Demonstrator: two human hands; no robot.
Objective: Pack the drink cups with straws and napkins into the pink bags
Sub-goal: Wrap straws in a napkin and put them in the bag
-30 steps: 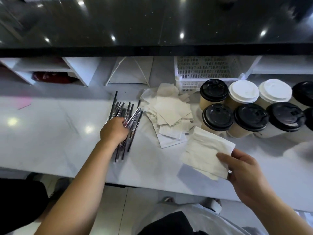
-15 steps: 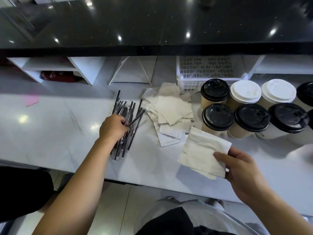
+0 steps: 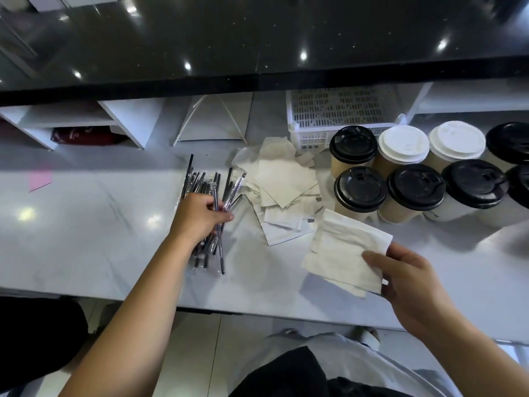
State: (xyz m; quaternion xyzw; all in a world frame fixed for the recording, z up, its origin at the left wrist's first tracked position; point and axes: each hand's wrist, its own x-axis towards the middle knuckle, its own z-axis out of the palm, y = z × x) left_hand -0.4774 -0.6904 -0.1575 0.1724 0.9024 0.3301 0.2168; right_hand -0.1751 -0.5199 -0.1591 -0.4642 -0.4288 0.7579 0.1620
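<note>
A heap of black wrapped straws (image 3: 203, 184) lies on the white counter (image 3: 86, 239). My left hand (image 3: 197, 214) rests on the heap, its fingers closed around a single straw (image 3: 219, 247). To the right lies a loose pile of beige napkins (image 3: 282, 184). My right hand (image 3: 406, 277) holds a few napkins (image 3: 343, 250) by their corner above the counter's front. Several paper cups with black and white lids (image 3: 415, 187) stand at the right. A pink scrap (image 3: 40, 179) lies at the far left; I see no pink bag.
A white perforated basket (image 3: 337, 116) stands behind the cups. White shelf cubbies (image 3: 123, 118) run along the back under a dark glossy ledge (image 3: 257, 53). A red packet (image 3: 86, 136) sits in the left cubby. The counter's front edge is close to my body.
My left hand's fingers have closed on one straw and drawn it slightly out of the heap. My right hand has kept the napkins almost still.
</note>
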